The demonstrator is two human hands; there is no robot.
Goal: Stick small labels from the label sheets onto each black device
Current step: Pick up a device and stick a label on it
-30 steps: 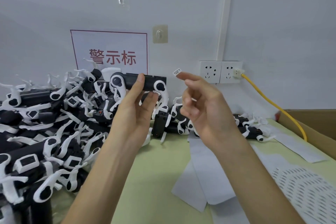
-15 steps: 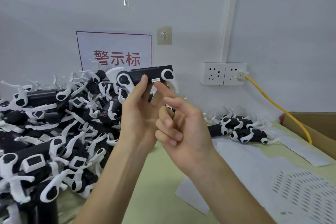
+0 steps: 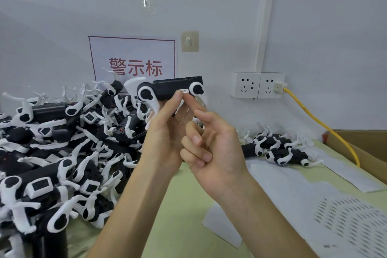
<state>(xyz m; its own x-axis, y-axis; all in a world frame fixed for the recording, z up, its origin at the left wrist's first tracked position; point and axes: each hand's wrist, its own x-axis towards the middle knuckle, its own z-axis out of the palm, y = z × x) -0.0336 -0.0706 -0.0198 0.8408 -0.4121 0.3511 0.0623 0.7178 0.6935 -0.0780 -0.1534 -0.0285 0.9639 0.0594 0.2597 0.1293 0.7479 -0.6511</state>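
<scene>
big green table (image 3: 184,205) under me, and on my left side it's buried in a heap of black devices (image 3: 62,153) with white clips, tangled every which way. over on the right lie the label sheets (image 3: 351,222), one dotted with rows of tiny labels and plainer sheets beside it, and behind them a small cluster of devices (image 3: 280,151) sits apart from the heap, near the cardboard box (image 3: 360,148). now the action: one black device (image 3: 173,89) is up in the air in front of the wall sign (image 3: 134,58), lying level, long side towards me. my left hand (image 3: 165,138) grasps it from below, fingers wrapped up around the body. my right hand (image 3: 211,148) holds nothing: index finger straight out, the others curled into the palm. that index fingertip (image 3: 189,98) is touching the lower edge of the device right below a small white label (image 3: 184,91), which sits on the black face near the right-hand white wheel. so i'd call this the sticking step, label on and being pressed home. next, i reckon, a firm rub along the label so no corner lifts, left grip steady so the device doesn't twist, then this one goes down with the cluster and i reach for the sheets to peel a fresh label.
</scene>
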